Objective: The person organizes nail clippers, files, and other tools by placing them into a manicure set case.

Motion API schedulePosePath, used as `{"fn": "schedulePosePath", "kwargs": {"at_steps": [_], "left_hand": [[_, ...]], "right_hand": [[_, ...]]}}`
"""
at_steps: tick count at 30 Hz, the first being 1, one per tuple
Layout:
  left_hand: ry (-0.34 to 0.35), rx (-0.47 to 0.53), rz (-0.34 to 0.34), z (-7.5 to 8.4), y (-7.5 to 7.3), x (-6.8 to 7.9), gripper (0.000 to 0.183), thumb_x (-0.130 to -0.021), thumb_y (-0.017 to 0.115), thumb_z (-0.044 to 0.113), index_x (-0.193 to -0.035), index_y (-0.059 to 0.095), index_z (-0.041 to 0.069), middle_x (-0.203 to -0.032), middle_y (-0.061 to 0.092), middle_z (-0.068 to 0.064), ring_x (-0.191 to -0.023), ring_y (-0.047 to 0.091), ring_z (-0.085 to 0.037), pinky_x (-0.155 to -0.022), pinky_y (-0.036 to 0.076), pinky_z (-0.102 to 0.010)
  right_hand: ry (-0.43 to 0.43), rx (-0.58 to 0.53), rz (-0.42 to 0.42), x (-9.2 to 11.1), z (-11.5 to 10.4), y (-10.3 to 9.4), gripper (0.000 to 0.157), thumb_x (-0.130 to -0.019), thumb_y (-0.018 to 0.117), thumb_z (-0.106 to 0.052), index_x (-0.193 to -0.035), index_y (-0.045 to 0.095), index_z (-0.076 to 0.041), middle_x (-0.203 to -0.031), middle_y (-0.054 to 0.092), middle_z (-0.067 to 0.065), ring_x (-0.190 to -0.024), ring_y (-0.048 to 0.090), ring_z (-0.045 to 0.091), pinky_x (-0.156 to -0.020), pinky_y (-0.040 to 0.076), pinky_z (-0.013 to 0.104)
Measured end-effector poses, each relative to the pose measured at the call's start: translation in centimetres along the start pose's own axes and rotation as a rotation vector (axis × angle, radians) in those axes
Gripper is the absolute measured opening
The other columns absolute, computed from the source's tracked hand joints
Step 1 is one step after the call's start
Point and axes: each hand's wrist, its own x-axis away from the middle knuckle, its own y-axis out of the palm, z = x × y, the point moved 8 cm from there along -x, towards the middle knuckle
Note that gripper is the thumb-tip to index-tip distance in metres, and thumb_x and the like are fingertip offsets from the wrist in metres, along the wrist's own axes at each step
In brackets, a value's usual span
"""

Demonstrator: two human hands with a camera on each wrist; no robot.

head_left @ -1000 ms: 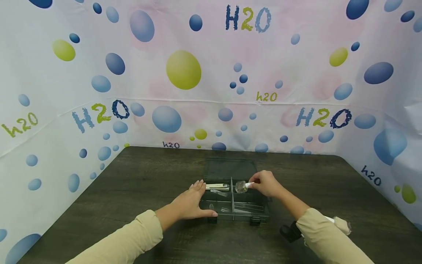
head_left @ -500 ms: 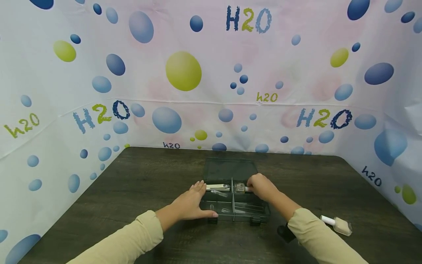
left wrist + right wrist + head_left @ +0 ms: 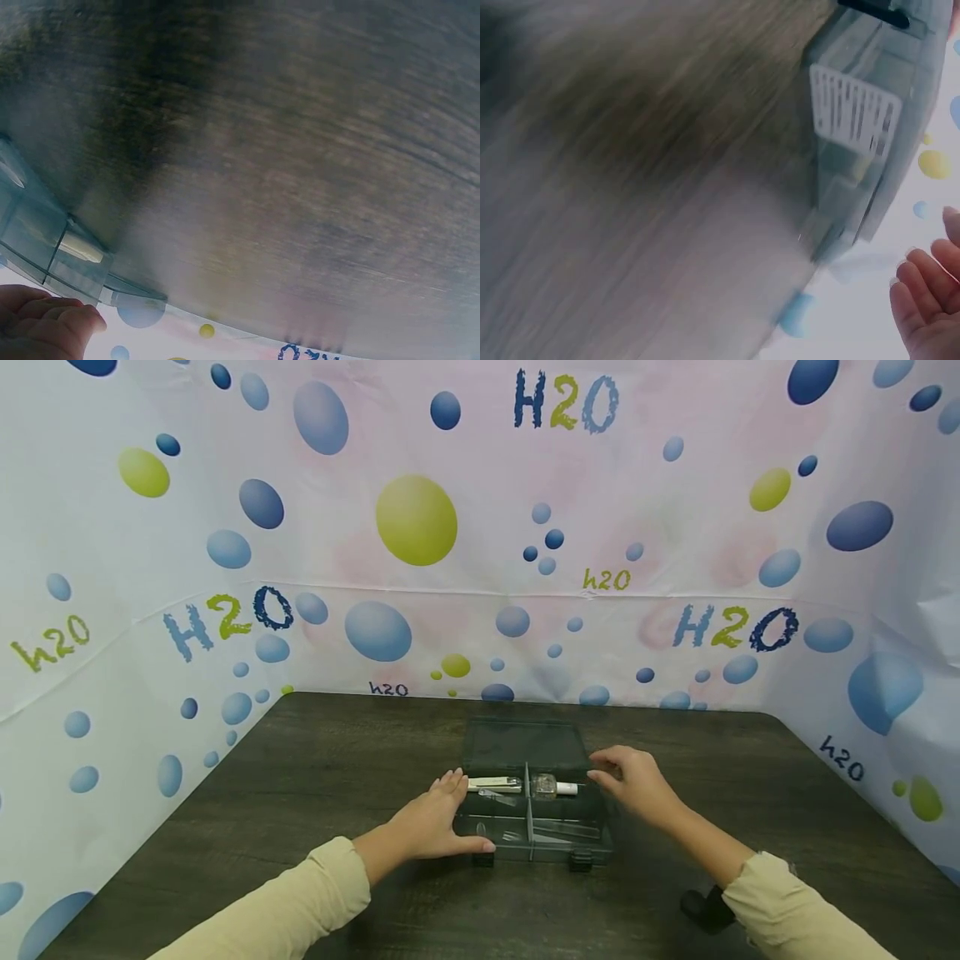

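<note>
A dark see-through compartment box (image 3: 570, 853) stands on the table with its lid (image 3: 521, 743) folded back. My left hand (image 3: 420, 822) rests against its left side, fingers straight and thumb at the front edge. In the back right compartment lies a nail polish bottle (image 3: 543, 787) with a white cap. My right hand (image 3: 641, 785) is just right of the box, its fingers loosely bent and holding nothing. A pale nail clipper (image 3: 495, 785) lies in the back left compartment. The front compartments hold thin clear or metal pieces, hard to make out.
A black object (image 3: 707, 910) lies on the dark wooden table (image 3: 360, 752) beside my right sleeve, which partly covers it. The right wrist view shows a barcode label (image 3: 855, 111) on the box's side. A bubble-printed sheet (image 3: 480, 527) encloses the table's back and sides.
My right hand lowered the nail polish bottle into the back right compartment, let go of it and drew away to the right. My sleeve now covers the beige polish bottle. The left hand stayed put.
</note>
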Motion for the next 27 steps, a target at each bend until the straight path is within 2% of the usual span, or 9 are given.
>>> {"fn": "schedulePosePath", "kwargs": {"at_steps": [7,11,22,27], "left_hand": [[0.000,0.012,0.009,-0.1,0.0,0.2,0.100,-0.078,0.060,0.063,-0.143,0.028,-0.006,-0.151,0.023,-0.023,-0.140,0.023,-0.036,-0.112,0.027,-0.048],[0.007,0.018,0.012,-0.1,0.0,0.2,0.100,-0.078,0.060,0.063,-0.143,0.028,-0.006,-0.151,0.023,-0.024,-0.140,0.023,-0.036,-0.112,0.027,-0.048],[0.014,0.015,0.011,-0.1,0.0,0.1,0.101,-0.078,0.060,0.063,-0.143,0.027,-0.006,-0.151,0.022,-0.023,-0.141,0.022,-0.036,-0.113,0.026,-0.047],[0.027,0.014,0.018,-0.1,0.0,0.1,0.100,-0.078,0.060,0.063,-0.143,0.027,-0.007,-0.151,0.022,-0.024,-0.140,0.022,-0.036,-0.113,0.026,-0.047]], "right_hand": [[0.066,0.001,0.062,2.3,1.7,-2.7,0.034,-0.083,0.069,-0.011,-0.112,0.062,0.006,-0.104,0.066,0.022,-0.092,0.063,0.035,-0.076,0.054,0.047],[0.094,0.032,0.065,3.8,2.5,-3.9,0.037,-0.083,0.069,-0.013,-0.113,0.061,0.006,-0.107,0.065,0.024,-0.096,0.062,0.039,-0.078,0.053,0.049],[0.214,0.082,0.016,8.4,5.7,-5.9,0.052,-0.081,0.072,-0.023,-0.122,0.056,0.005,-0.114,0.061,0.028,-0.100,0.059,0.045,-0.079,0.051,0.053],[0.288,0.100,-0.050,10.3,7.5,-6.6,0.058,-0.082,0.071,-0.029,-0.124,0.054,0.006,-0.118,0.058,0.030,-0.102,0.057,0.048,-0.078,0.049,0.056]]}}
